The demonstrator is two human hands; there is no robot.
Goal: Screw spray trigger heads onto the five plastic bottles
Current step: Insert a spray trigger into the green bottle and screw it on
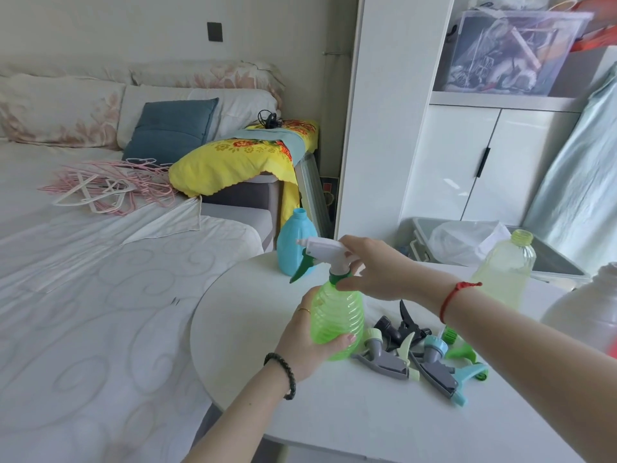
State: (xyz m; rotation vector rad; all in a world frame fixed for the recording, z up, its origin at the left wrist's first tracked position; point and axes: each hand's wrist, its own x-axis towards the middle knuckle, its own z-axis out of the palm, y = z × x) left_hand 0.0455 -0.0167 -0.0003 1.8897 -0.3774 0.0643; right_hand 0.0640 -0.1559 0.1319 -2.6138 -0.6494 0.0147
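The left hand (312, 342) grips the ribbed translucent green plastic bottle (337, 320) upright on the round white table (253, 329); the right hand (374, 269) pinches the collar of its white-and-green spray trigger head (322, 253), probably the first fitting. The blue bottle (293, 243) by the far rim and the pale yellow bottle (505, 267) stand uncapped. Loose trigger heads (424, 355) crowd just right; left is free.
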